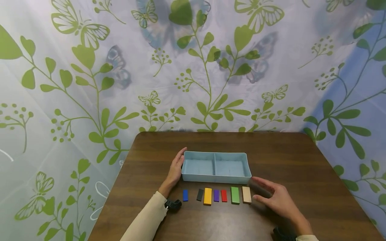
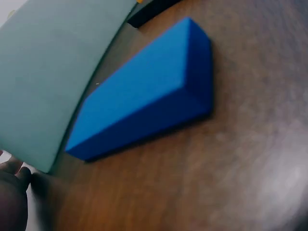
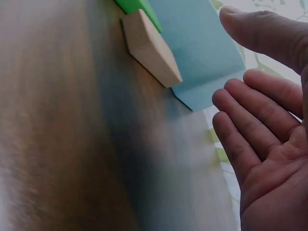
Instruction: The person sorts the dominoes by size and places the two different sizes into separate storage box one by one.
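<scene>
While my right hand (image 1: pixel 280 199) reaches in with straight fingers and thumb apart, I see the thumb near the beige block (image 1: pixel 246 195) and the fingertips by the tray's (image 1: pixel 205 178) near right corner, though I cannot tell whether they touch it; leftward follow green (image 1: pixel 235 195), red (image 1: pixel 224 196), purple (image 1: pixel 216 195), yellow (image 1: pixel 207 196), black (image 1: pixel 200 194) and blue (image 1: pixel 185 195) blocks in a row on the table (image 1: pixel 286 154). Just beyond them I have the tray, halved by a divider (image 1: pixel 215 164); my left hand (image 1: pixel 175 170) lies along its left end, fingers extended; behind the table hangs a leafy cloth (image 1: pixel 181 110).
</scene>
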`<move>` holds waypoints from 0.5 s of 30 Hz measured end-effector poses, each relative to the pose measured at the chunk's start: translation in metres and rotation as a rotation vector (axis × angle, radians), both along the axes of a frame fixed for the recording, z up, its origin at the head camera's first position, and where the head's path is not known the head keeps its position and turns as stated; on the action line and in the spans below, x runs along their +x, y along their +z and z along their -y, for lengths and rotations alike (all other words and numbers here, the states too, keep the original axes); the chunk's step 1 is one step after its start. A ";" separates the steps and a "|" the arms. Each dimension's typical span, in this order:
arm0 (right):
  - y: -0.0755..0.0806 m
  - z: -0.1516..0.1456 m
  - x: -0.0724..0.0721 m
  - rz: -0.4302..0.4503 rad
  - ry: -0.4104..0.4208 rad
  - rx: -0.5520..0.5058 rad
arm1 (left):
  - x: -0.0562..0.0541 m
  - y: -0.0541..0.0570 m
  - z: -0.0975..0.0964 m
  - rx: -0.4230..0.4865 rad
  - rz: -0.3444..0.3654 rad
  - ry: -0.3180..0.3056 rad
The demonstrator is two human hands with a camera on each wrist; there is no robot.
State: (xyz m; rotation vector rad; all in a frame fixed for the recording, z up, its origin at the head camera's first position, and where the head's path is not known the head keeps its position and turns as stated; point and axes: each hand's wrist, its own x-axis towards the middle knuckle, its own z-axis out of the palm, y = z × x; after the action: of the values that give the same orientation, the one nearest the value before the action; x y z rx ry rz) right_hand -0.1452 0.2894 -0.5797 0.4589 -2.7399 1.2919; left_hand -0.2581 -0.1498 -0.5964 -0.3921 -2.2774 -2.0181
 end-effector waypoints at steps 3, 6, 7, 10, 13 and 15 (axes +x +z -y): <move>-0.005 0.001 0.001 0.028 0.013 0.004 | 0.000 -0.001 -0.001 -0.007 0.013 -0.004; -0.008 0.003 0.002 0.046 0.023 0.005 | -0.001 -0.002 -0.001 -0.007 0.016 -0.010; -0.009 0.004 0.002 0.047 0.027 0.009 | -0.001 -0.002 -0.001 -0.004 0.019 -0.012; -0.011 0.006 0.002 0.053 0.031 0.026 | -0.002 -0.003 -0.001 0.016 0.025 -0.022; -0.013 0.007 0.004 0.070 0.031 0.041 | -0.003 -0.005 -0.001 0.028 0.037 -0.023; -0.014 0.008 0.005 0.085 0.028 0.049 | -0.004 -0.005 -0.002 0.032 0.044 -0.022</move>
State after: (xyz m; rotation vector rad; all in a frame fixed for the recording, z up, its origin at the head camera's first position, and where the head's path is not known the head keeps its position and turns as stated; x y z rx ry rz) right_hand -0.1399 0.2812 -0.5939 0.4587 -2.8505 1.2826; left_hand -0.2616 -0.1481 -0.6016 -0.3759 -2.2727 -2.0907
